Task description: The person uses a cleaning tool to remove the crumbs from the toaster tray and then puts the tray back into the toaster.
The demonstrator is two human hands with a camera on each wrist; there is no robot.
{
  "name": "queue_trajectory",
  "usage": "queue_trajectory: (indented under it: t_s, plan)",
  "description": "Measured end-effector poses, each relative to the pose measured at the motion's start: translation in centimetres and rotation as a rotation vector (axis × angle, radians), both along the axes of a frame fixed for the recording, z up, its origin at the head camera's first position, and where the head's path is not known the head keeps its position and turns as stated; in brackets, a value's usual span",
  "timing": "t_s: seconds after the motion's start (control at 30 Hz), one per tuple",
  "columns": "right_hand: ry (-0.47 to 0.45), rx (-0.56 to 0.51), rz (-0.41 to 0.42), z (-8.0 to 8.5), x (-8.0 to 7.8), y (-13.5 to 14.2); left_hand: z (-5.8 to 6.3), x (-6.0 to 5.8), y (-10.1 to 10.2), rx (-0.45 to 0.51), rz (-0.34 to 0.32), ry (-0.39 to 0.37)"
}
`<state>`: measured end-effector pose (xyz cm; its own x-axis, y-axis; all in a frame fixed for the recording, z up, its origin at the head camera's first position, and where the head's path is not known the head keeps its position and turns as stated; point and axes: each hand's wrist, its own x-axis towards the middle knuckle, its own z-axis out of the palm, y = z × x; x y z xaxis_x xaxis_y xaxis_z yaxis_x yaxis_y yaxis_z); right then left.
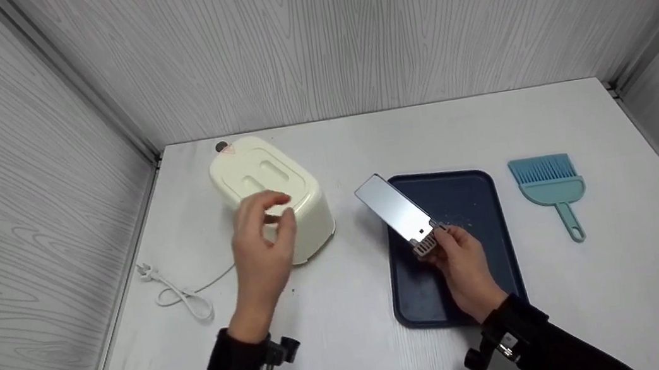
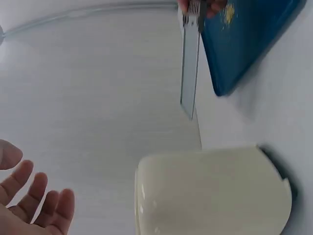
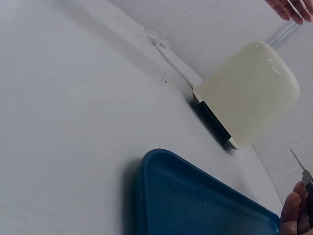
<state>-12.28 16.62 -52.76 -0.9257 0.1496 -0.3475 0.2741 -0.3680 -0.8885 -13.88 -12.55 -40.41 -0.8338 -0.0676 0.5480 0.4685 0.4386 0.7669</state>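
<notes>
My right hand (image 1: 464, 266) pinches the slotted grey end of a flat, shiny metal crumb tray (image 1: 396, 208) between thumb and fingers. The crumb tray slants up and left above the dark blue tray (image 1: 405, 302); in the left wrist view its thin plate (image 2: 190, 73) hangs down from the fingers. My left hand (image 1: 264, 244) is in the air by the near end of the cream toaster (image 1: 312, 225), fingers loosely bent, nothing held. Only the left hand's fingers (image 2: 36, 200) and palm show in the left wrist view.
Crumbs (image 2: 229, 13) lie in the blue tray. To its right is a teal hand brush (image 1: 553, 190). A white power cord with its plug (image 1: 181, 293) is left of the toaster. Grey wood-grain walls (image 1: 348, 36) enclose the table's back and sides.
</notes>
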Motion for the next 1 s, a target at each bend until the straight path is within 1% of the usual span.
queue_trajectory:
  t_s: [0.07, 0.13, 0.2, 0.23, 0.3, 0.37, 0.47, 0.53, 0.63, 0.7, 0.77, 0.83, 1.0]
  plan:
    - [0.011, 0.004, 0.007, 0.0, 0.0, 0.0, 0.3, -1.0, -1.9, -0.041, 0.103, 0.025]
    - [0.023, 0.004, 0.014, 0.0, 0.1, 0.0, 0.0, -2.1, -3.7, -0.079, 0.197, 0.000]
    - [0.032, -0.002, 0.018, 0.1, 0.1, 0.1, -0.5, -3.0, -5.3, -0.097, 0.265, -0.064]
    - [0.036, -0.005, 0.021, 0.1, 0.1, 0.1, -0.9, -3.4, -6.0, -0.107, 0.285, -0.106]
    - [0.034, -0.008, 0.018, 0.1, 0.1, 0.1, -1.7, -4.1, -7.1, -0.111, 0.301, -0.209]
    - [0.029, -0.008, 0.016, 0.1, 0.1, 0.0, -2.7, -4.6, -7.9, -0.099, 0.291, -0.322]
    - [0.026, -0.007, 0.017, 0.1, 0.1, 0.0, -4.0, -5.1, -8.5, -0.078, 0.249, -0.473]
    - [0.025, -0.008, 0.014, 0.1, 0.2, 0.0, -4.8, -5.3, -8.5, -0.071, 0.214, -0.549]
    - [0.024, -0.013, 0.011, 0.1, 0.2, 0.0, -5.8, -5.3, -8.4, -0.067, 0.176, -0.633]
    - [0.024, -0.020, 0.011, 0.1, 0.2, 0.0, -6.3, -5.3, -8.4, -0.054, 0.162, -0.669]
    - [0.024, -0.021, 0.015, 0.1, 0.2, 0.0, -6.6, -5.3, -8.3, -0.027, 0.150, -0.685]
    - [0.026, -0.020, 0.013, 0.1, 0.2, 0.0, -6.7, -5.4, -8.2, 0.004, 0.138, -0.685]
    - [0.025, -0.011, 0.015, 0.0, 0.3, 0.1, -6.8, -5.8, -7.8, 0.041, 0.107, -0.675]
